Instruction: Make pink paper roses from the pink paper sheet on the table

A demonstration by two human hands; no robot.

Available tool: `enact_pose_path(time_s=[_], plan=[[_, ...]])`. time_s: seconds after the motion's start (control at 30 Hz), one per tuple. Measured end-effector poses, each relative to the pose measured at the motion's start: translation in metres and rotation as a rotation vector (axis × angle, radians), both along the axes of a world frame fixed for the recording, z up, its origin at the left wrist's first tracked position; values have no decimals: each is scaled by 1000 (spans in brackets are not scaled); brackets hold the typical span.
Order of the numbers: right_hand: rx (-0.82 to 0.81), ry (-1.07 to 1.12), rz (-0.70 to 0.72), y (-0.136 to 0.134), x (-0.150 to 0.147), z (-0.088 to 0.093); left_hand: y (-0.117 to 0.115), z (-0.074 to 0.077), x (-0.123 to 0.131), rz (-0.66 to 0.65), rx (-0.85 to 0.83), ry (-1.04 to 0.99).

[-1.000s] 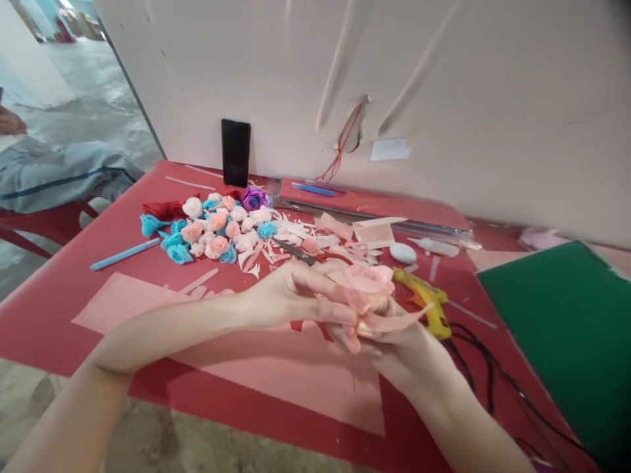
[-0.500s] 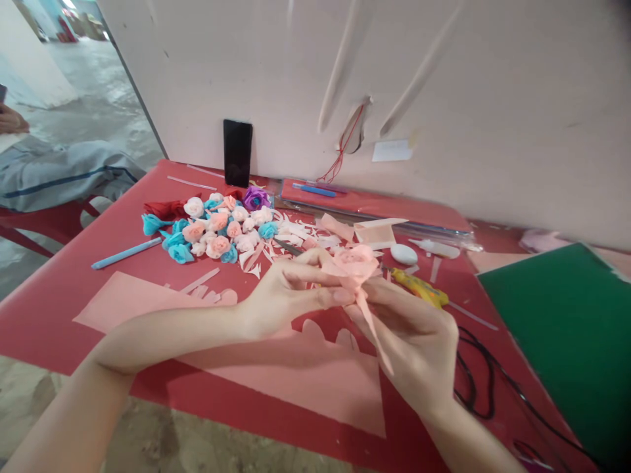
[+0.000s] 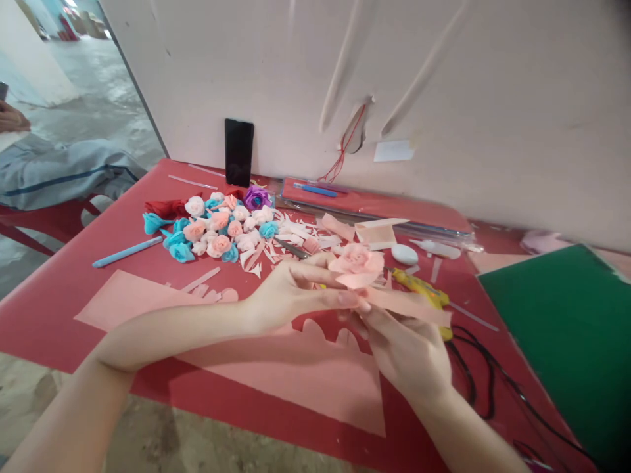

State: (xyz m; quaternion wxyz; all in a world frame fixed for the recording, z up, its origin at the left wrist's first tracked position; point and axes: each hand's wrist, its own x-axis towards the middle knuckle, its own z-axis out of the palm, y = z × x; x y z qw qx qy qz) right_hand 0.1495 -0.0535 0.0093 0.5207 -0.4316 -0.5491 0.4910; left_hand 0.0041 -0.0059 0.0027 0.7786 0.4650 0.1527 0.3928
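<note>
A pink paper rose is held upright above the table, its petals fanned out. My left hand pinches its base between thumb and fingers. My right hand is closed at the same base, where a loose pink paper strip runs out to the right over the fingers. Below the hands lies a large sheet of pink paper with scalloped cuts along its upper edge. Behind the left hand are scissors, partly covered by paper scraps. A yellow glue gun rests just beyond the right hand.
Many finished paper flowers are heaped at the left, near a blue pen. A phone leans on the wall. A green board lies at the right beside a black cable. Another person's leg shows at far left.
The rose has turned more upright, showing its open petals. The strip, which hung down before my right hand, now stretches out to the right. My right hand has rotated slightly.
</note>
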Motion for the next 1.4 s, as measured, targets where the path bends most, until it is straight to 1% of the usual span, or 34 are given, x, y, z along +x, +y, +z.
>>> enact_pose_path(time_s=[0.1,0.17,0.27,0.4,0.5,0.57,0.6,0.73,0.83,0.9,0.93,1.07,1.17,1.3,1.4], plan=[[-172,213,43,-1,-2,2,0,0,-1,-30,6,-39],[-256,291,67,0,-3,6,0,1,-1,-67,-39,-88],[-310,270,153,1,-4,11,0,3,-1,-129,-91,-105],[-355,290,309,3,-5,10,1,4,-4,-202,-49,-65],[-388,295,328,4,-6,9,1,3,-6,-230,-47,-80],[-359,267,307,5,-6,10,1,2,-6,-205,-24,-88],[-310,227,275,5,-6,10,1,2,-6,-172,-2,-92],[-45,-28,109,2,-4,10,0,0,-5,33,87,-51],[168,-166,-76,-1,-5,7,1,0,-3,188,141,11],[317,-268,-186,-3,-7,5,2,-1,-2,245,175,11],[350,-307,-202,-3,-8,4,2,-2,-2,250,178,7],[314,-329,-181,-4,-10,4,3,-2,-1,173,123,29],[297,-315,-183,-4,-10,6,2,-1,-1,133,89,5],[272,-292,-163,-5,-9,6,-1,2,1,116,-23,-32],[191,-184,-87,-7,-8,-1,-3,2,2,119,-57,-35]])
